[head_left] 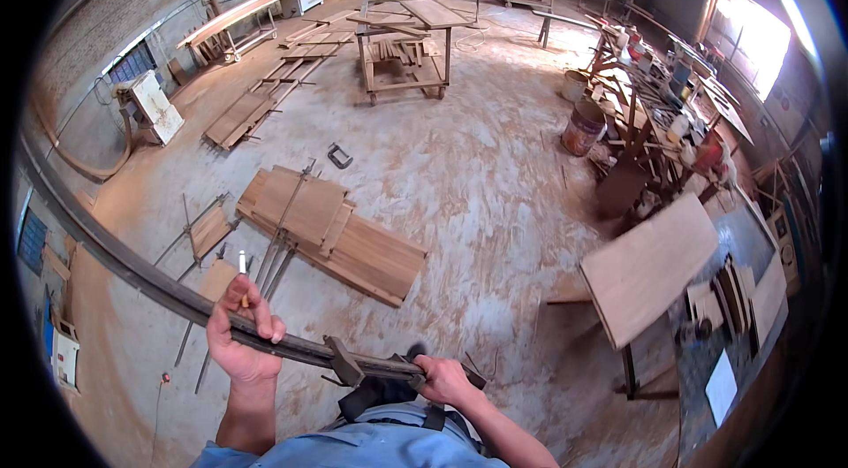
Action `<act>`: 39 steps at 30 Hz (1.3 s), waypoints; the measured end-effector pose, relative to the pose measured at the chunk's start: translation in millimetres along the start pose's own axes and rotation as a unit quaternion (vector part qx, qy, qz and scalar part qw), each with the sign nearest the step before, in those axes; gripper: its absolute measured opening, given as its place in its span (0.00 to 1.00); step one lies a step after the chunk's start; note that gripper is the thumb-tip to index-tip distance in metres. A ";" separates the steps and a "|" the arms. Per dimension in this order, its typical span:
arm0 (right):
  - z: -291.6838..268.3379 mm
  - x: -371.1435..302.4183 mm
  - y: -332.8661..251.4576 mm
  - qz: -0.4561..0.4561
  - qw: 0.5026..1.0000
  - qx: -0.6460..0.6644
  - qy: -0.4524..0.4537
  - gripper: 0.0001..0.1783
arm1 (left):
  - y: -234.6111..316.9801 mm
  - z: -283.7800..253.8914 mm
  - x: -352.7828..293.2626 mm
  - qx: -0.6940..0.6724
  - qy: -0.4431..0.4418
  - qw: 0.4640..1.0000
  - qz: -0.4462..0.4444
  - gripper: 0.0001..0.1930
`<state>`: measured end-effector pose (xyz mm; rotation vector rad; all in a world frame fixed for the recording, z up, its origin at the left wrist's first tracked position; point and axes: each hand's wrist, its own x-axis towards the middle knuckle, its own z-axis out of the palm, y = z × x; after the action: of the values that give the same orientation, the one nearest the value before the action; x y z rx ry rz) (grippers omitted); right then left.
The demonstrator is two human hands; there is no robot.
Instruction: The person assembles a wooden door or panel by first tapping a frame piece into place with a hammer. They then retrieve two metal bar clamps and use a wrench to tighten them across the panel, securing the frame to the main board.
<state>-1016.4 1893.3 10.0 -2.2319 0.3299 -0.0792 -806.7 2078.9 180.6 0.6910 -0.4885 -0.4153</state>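
Note:
A long dark metal bar clamp (305,348) runs slantwise across the view, from the far left down to just in front of my body. My left hand (243,360) is curled around the bar from below, palm up. Between its raised fingers stands a white cigarette (242,263). Close to the bar's near end, my right hand (449,380) is closed around it. A clamp jaw (343,362) sits on the bar between my hands. Beyond it, stacked wooden boards (380,260) lie on the floor with several bar clamps on and beside them.
A black C-clamp (339,156) lies on the floor beyond the boards. Ahead stands a wheeled trolley (362,61) with wood pieces. To the right are a tilted panel (654,265), a cluttered workbench (746,380) and a bucket (584,128). Wooden frames (287,70) lie at the far left.

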 end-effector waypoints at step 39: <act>-695.4 823.8 486.2 0.041 0.991 -0.128 -0.020 0.10 | -621.5 123.2 997.4 -0.095 0.159 0.981 -0.062 0.27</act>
<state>-442.6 859.3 27.3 -2.4671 0.4297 0.0557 -191.8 1071.6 121.1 0.5900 -0.1024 -0.4520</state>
